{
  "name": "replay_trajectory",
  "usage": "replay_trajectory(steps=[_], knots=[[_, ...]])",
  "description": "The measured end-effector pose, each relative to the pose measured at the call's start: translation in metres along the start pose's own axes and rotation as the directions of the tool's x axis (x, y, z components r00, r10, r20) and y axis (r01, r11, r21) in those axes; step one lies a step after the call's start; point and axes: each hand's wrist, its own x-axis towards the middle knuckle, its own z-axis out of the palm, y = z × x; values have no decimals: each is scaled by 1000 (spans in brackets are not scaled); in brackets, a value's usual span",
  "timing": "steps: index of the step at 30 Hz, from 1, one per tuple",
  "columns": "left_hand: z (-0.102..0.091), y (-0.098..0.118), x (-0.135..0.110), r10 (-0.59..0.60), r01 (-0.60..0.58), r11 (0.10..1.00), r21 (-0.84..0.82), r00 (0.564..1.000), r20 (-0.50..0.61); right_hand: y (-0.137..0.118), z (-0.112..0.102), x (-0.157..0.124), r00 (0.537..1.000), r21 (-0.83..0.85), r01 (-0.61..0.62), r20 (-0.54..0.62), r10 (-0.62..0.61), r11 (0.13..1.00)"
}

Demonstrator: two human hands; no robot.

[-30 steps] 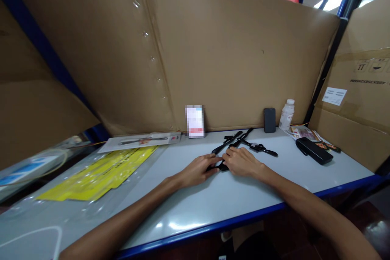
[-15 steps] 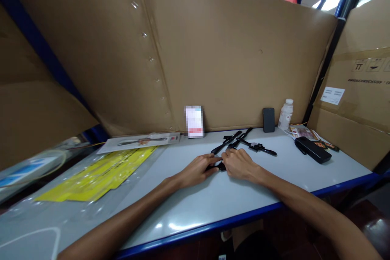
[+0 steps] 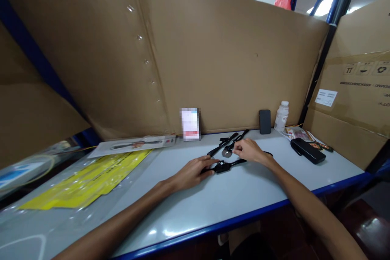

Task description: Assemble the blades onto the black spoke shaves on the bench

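My left hand (image 3: 196,172) grips the left handle of a black spokeshave (image 3: 223,166), which lies across the table with its middle body bare. My right hand (image 3: 249,150) is above the right handle, thumb and fingers pinched together; what they hold, if anything, is hidden. At its fingertips is a dark grey flat metal piece (image 3: 227,153) with a bright spot; whether the hand touches it I cannot tell. Behind lie more black spokeshaves (image 3: 217,148), crossing one another. The right hand partly covers them.
Yellow sheets in clear plastic (image 3: 88,183) and a packaged tool (image 3: 134,145) lie left. A blurred upright screen (image 3: 190,124), a dark phone (image 3: 265,122) and a bottle (image 3: 281,116) stand along the cardboard wall (image 3: 213,57). A black case (image 3: 308,151) lies right.
My right hand has lifted off the spokeshave's middle and moved right and back, uncovering the tool's body and the grey piece. My left hand stays on the handle. The view has shifted slightly.
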Motion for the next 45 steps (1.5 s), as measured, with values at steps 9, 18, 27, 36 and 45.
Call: replay_trajectory(steps=[9, 18, 27, 36, 45], knots=[[2, -2, -2, 6, -2, 996, 91, 999, -53, -1, 8, 1, 959, 185, 142, 217, -181, 972], [4, -1, -4, 77, -61, 981, 186, 994, -82, -9, 9, 0, 945, 183, 178, 242, -219, 967], [2, 1, -4, 91, -76, 979, 190, 993, -70, -12, -5, -9, 931, 137, 195, 286, -228, 971], [6, 1, -4, 117, -98, 979, 180, 988, -101, -12, 10, -3, 945, 150, 144, 273, -181, 978], [8, 4, -3, 105, -76, 988, 131, 967, -231, -8, 13, 3, 980, 294, 92, 144, -140, 951]])
